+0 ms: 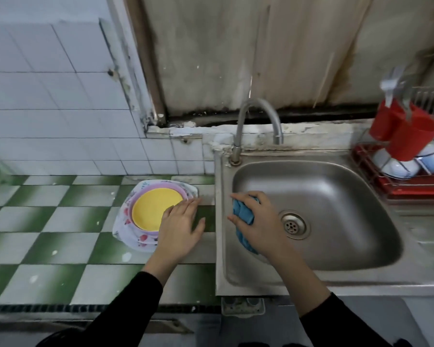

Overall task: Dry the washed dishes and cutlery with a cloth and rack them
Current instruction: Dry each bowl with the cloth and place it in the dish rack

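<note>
A stack of plates sits on the green-and-white checked counter left of the sink: a yellow plate on top, a lilac plate under it, and white flowered plates at the bottom. My left hand lies flat with straight fingers over the stack's right edge. My right hand grips a bunched blue cloth above the left part of the steel sink. The red dish rack stands to the right of the sink.
The rack holds white-and-blue bowls and a red cutlery holder with utensils in it. A curved steel tap rises behind the sink. The white tiled wall backs the counter. The counter's front edge runs just below my forearms.
</note>
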{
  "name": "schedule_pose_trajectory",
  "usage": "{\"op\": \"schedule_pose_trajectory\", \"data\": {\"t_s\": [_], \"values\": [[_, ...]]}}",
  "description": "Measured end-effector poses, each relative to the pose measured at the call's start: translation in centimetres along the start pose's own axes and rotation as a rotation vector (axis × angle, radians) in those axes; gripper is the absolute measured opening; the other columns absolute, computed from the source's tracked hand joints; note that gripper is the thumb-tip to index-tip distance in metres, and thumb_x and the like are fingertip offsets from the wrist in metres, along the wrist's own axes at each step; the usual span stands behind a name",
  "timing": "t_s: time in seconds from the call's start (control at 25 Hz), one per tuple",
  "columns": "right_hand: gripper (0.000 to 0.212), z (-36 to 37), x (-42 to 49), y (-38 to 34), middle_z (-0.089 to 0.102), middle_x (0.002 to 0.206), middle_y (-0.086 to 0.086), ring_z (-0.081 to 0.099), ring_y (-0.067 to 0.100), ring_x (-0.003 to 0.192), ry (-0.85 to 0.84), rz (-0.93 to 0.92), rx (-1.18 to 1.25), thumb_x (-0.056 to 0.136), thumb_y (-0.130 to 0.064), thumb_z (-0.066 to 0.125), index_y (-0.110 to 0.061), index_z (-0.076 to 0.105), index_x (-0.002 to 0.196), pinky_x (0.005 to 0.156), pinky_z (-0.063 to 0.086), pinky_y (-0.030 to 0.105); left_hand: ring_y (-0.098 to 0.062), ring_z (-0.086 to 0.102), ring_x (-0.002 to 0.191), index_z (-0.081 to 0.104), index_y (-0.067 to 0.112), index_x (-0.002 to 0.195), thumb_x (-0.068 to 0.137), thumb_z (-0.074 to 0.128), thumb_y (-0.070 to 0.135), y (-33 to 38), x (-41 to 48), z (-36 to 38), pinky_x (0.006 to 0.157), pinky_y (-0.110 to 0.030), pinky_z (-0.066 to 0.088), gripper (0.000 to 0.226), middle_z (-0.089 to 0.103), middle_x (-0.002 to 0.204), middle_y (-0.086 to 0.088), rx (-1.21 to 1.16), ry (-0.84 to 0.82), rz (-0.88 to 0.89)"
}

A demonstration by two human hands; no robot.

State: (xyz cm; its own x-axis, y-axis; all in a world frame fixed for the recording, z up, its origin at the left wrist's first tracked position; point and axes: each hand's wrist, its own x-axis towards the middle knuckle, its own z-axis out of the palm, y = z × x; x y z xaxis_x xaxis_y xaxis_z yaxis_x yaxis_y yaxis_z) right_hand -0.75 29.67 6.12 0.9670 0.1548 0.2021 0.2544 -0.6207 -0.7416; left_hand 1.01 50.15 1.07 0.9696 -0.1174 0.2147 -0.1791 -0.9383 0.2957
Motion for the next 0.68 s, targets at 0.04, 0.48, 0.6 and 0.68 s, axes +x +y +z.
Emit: {"op": "schedule_pose_trajectory", "data": {"t_s": [0.04,0.48,0.6,0.68], "values": [[0.044,0.9,0.7,-0.2,0.043,0.12,-0.005,0.047,0.008,0.104,-0.013,0.015,0.01,0.088,-0.029,0.069,-0.03,0.057,0.129,0.091,0.044,0.024,-0.027,0.053,0.125,0.055,0.015,0.134,0.086,0.033,0.044,-1.3,0.1,0.5,0.101,-0.04,0.038,0.06,0.061,0.131,-0.007,0.014,-0.03,-0.027],[0.043,6.9,5.6,-1.0,0.042,0.117,-0.007,0.045,0.005,0.104,-0.221,0.014,0.014,0.088,-0.031,0.068,-0.031,0.057,0.129,0.09,0.042,0.023,-0.027,0.056,0.112,0.036,0.026,0.147,0.101,0.038,0.02,-8.1,-0.5,4.6,0.106,-0.038,0.028,0.046,0.069,0.113,-0.003,-0.028,-0.261,-0.276],[0.042,7.3,6.0,-1.0,0.042,0.115,-0.009,0.043,0.003,0.103,-0.284,0.02,0.046,0.088,-0.029,0.069,-0.033,0.057,0.128,0.087,0.038,0.018,-0.03,0.053,0.112,0.042,0.029,0.143,0.097,0.043,0.006,-8.2,-0.7,4.3,0.106,-0.036,0.03,0.052,0.071,0.111,-0.005,-0.114,-0.187,-0.343],[0.043,7.4,6.1,-1.0,0.042,0.116,-0.009,0.043,0.004,0.105,-0.315,0.025,0.071,0.088,-0.028,0.069,-0.034,0.056,0.128,0.085,0.036,0.013,-0.033,0.052,0.11,0.049,0.033,0.138,0.094,0.048,0.004,-8.5,-0.8,4.1,0.104,-0.039,0.038,0.053,0.071,0.104,-0.007,-0.201,-0.124,-0.393]]}}
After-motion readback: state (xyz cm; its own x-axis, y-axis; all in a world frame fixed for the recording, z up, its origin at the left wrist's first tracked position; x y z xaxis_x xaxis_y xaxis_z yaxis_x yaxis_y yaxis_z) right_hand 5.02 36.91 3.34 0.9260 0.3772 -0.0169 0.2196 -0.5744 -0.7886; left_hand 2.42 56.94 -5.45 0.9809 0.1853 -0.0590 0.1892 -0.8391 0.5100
